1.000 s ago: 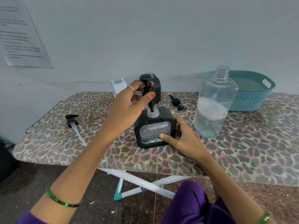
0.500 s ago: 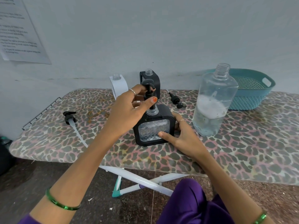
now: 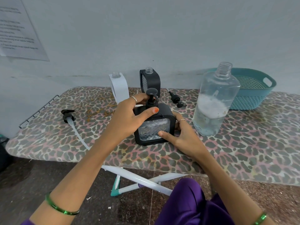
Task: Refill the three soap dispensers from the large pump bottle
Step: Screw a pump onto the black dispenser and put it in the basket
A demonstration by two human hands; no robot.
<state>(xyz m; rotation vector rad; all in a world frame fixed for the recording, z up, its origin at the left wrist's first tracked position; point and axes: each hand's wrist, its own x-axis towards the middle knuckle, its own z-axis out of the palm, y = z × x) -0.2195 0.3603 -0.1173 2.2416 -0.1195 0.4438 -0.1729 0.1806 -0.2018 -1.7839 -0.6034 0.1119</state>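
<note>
A black square soap dispenser (image 3: 155,129) with a clear patterned front stands on the leopard-print board (image 3: 235,151). My left hand (image 3: 128,118) grips the black pump head (image 3: 152,99) seated in its neck. My right hand (image 3: 183,137) holds the dispenser's right side, thumb on its front. Behind stand a white dispenser (image 3: 119,88) and a second black dispenser (image 3: 150,82), both with bare necks. The large clear bottle (image 3: 214,103), uncapped and partly filled with foamy liquid, stands to the right.
A black pump with a long white tube (image 3: 71,122) lies at the left of the board. A small black pump (image 3: 177,100) lies behind the dispenser. A teal basket (image 3: 253,90) sits at the back right. A paper sheet (image 3: 19,30) hangs on the wall.
My left hand has lowered the pump head down into the front dispenser's neck; its tube is now inside. My right hand stays on the dispenser.
</note>
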